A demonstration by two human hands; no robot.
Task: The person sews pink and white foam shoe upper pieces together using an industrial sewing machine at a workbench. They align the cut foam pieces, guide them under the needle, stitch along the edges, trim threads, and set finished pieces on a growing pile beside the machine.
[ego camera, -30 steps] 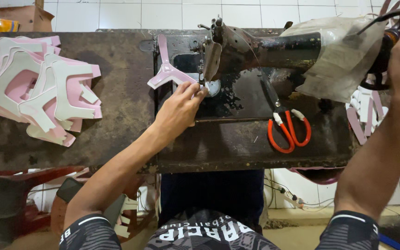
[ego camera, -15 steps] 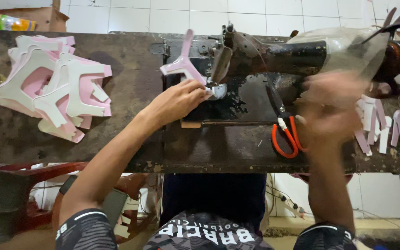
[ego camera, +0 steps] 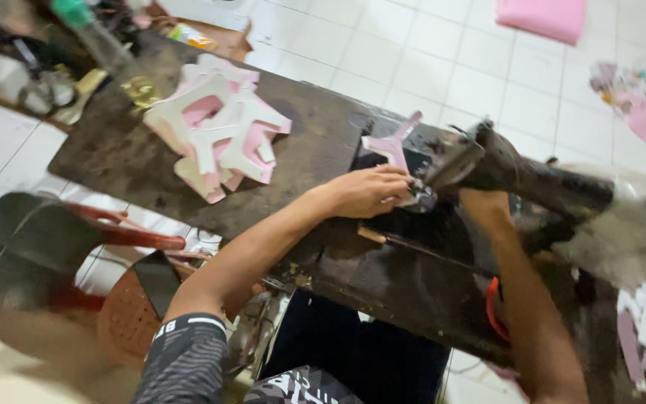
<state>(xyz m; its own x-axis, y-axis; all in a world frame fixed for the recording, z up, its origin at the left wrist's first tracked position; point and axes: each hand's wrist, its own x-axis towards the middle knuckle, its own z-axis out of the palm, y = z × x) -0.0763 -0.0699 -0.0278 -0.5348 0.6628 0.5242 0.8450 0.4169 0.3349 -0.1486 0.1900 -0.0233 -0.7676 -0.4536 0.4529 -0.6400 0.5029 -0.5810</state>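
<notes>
left hand pinches the pink strap piece — forked end pointing away — right hand's grip hidden behind the sewing machine.

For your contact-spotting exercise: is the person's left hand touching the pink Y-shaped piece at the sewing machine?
Touching. The head view shows the left hand with fingertips pressed on the near end of the pink Y-shaped piece beside the sewing machine; no gap shows.

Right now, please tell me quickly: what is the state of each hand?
Left hand: fingers curled, pressing the pink piece at the sewing machine needle.
Right hand: hidden behind the machine arm; cannot be told.
</notes>
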